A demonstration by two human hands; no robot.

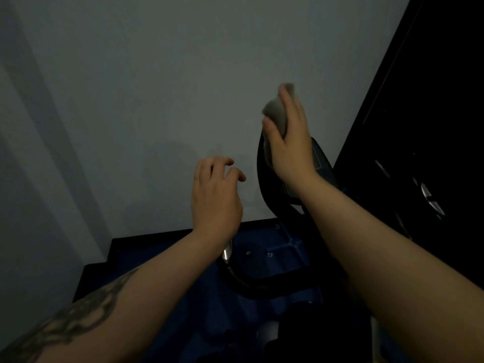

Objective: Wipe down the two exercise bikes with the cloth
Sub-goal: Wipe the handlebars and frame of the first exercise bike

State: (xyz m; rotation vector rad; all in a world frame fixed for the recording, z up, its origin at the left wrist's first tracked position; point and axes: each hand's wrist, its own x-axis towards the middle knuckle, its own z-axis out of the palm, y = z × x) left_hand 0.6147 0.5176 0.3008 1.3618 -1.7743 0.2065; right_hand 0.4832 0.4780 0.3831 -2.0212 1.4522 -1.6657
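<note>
**Q:** Report the room and the surfaces.

**A:** The light is dim. A plain grey wall (157, 74) fills the far side and the left. A tall black panel (432, 100) stands at the right edge; I cannot tell what it is. Blue flooring (262, 242) with a black border (146, 239) lies low in the near field, under the bike frame.

**Q:** Where are the task items?

**A:** The exercise bike (290, 273) is directly in front of me, right of centre. Its black console (318, 158) rises toward the wall; a curved black tube with a chrome end (227, 251) sits lower. The pale cloth (277, 113) is at the top of the console, blurred. A second bike is not identifiable.

**Q:** State of each hand?

**A:** My right hand (290, 142) presses the cloth with thumb and fingers wrapped round it. My left hand (214, 195) holds nothing, hanging in the air left of the console, fingers loosely curled and slightly apart. A tattoo (86, 315) marks the left forearm.
</note>
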